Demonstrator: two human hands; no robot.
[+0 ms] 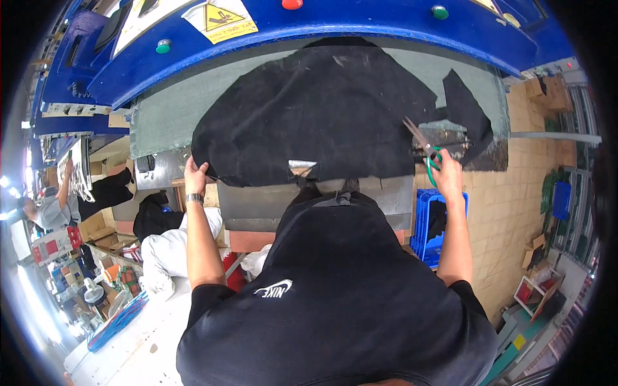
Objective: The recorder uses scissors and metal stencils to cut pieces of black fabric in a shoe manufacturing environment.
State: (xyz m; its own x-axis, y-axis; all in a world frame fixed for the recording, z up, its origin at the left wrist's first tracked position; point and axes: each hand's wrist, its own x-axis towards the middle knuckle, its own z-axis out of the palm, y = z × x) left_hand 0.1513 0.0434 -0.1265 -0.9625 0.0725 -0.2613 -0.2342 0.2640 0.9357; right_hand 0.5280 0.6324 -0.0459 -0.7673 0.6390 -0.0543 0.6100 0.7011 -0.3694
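Note:
A large black sheet of leather-like material (309, 109) lies spread over the machine bed in front of me. At its near left corner my left hand (196, 175) pinches the edge, thumb on top. My right hand (447, 172) holds green-handled scissors (429, 150) by their loops. The blades point away and to the left, slightly parted, over the sheet's right edge. Beside them a narrower black piece (467, 109) sticks out to the right; whether it is joined to the sheet I cannot tell. A small silvery patch (302, 167) shows at the near edge.
A blue machine beam (335, 20) with green and red buttons spans the far side. The bed has a greenish cover (161, 122). Blue crates (421, 225) stand below at right. White cloth bundles (170, 251) lie at left, where another person (55, 209) works farther off.

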